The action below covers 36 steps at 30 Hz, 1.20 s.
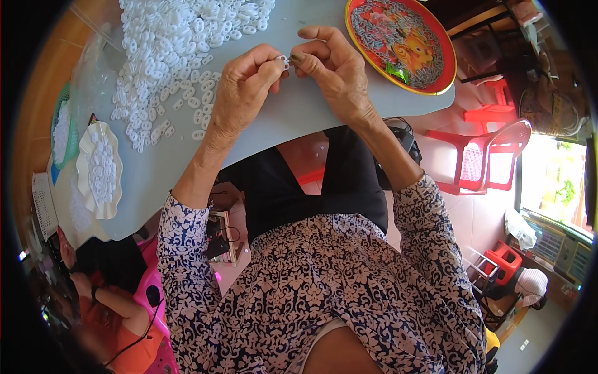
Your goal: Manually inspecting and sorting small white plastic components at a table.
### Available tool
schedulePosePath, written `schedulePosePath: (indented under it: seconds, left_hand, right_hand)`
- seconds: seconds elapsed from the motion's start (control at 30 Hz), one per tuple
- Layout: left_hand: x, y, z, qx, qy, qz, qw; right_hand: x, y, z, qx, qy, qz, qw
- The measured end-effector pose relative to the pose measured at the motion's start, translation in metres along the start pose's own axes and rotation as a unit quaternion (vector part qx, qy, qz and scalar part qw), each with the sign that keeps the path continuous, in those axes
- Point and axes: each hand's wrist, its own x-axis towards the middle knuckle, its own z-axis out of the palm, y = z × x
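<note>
Above the near side of the table, my left hand (246, 84) pinches a small white plastic piece with two holes (284, 60) between thumb and forefinger. My right hand (336, 75) is just beside it, thumb bent in against the fingers and forefinger partly raised. Its thumb tip is close to the white piece; anything tiny it pinches is hidden. A heap of similar white two-holed pieces (171, 47) spreads to the left of my hands. On the right, a round red tray with a yellow rim (447, 75) holds many small grey metal parts (380, 28).
A scalloped white dish (87, 177) and a green basket (67, 103), both with white pieces, stand at the table's left. Another person's arm (115, 305) shows at lower left. Red plastic chairs (479, 156) stand on the right. A small green packet (397, 73) lies in the tray.
</note>
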Motion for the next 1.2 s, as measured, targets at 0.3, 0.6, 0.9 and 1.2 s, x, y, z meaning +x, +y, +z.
schedulePosePath:
  seconds: [0.3,0.6,0.9,1.2]
  left_hand:
    - [-0.001,-0.002,-0.002,0.000,0.007,0.005,1.000]
    - [-0.001,-0.001,0.000,-0.002,0.000,0.011,1.000]
    - [-0.002,-0.006,0.000,0.012,-0.018,0.028,0.999]
    - [0.001,-0.016,-0.006,-0.035,-0.048,0.041,0.997]
  right_hand:
    - [-0.001,0.003,0.001,-0.006,0.005,-0.002,1.000]
    - [-0.001,0.003,0.002,0.013,0.002,-0.009,1.000]
    - [-0.003,0.006,0.002,-0.050,0.025,-0.053,0.997]
    - [-0.004,0.010,0.010,-0.083,0.046,-0.081,0.992]
